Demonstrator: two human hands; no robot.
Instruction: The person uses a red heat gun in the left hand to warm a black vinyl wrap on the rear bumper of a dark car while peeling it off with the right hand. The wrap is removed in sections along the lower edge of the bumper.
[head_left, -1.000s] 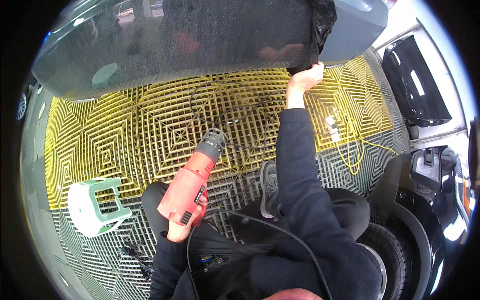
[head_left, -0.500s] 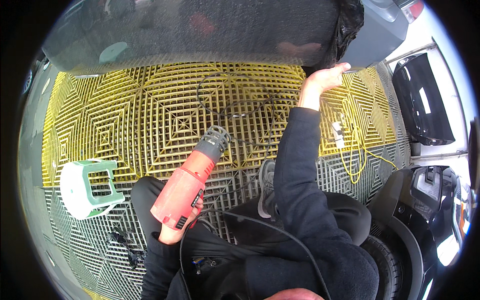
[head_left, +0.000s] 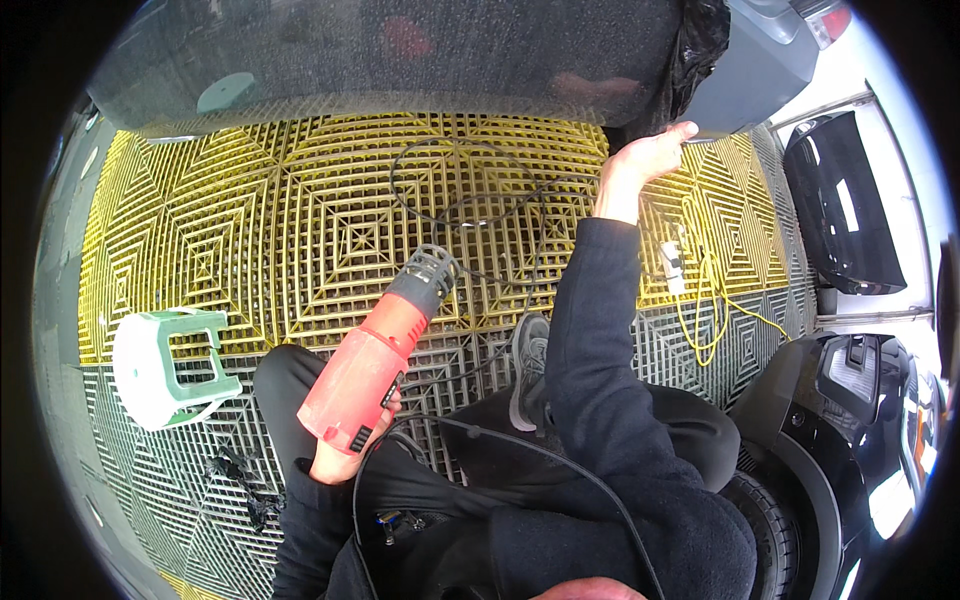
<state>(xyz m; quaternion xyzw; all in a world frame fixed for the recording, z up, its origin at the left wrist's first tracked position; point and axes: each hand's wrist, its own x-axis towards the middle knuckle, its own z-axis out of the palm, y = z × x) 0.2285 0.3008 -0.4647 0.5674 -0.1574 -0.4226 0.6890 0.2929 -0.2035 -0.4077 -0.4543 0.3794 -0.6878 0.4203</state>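
In my left hand (head_left: 352, 455) is a red heat gun (head_left: 365, 365), its fingers wrapped round the handle. The gun's black slotted nozzle points up and right toward the grey car. My right hand (head_left: 648, 165) is at the car's lower edge, where crinkled black film (head_left: 698, 62) hangs down. Its fingers look closed on the film's lower end, though the panel partly hides them. A glossy dark car panel (head_left: 480, 60), speckled with droplets and reflecting the stool, spans the top of the view. A black cord runs from the gun across my lap.
A pale green stool (head_left: 150, 370) lies tipped over at left, near black scraps (head_left: 250, 490). Yellow and grey grating (head_left: 350, 240) covers the floor. A yellow cable (head_left: 712, 310) with a white connector lies at right, near a black car (head_left: 850, 420) and a dark panel (head_left: 845, 205).
The view has shifted slightly. My left hand still holds the heat gun at nearly the same angle, and my right hand stays at the car's lower edge.
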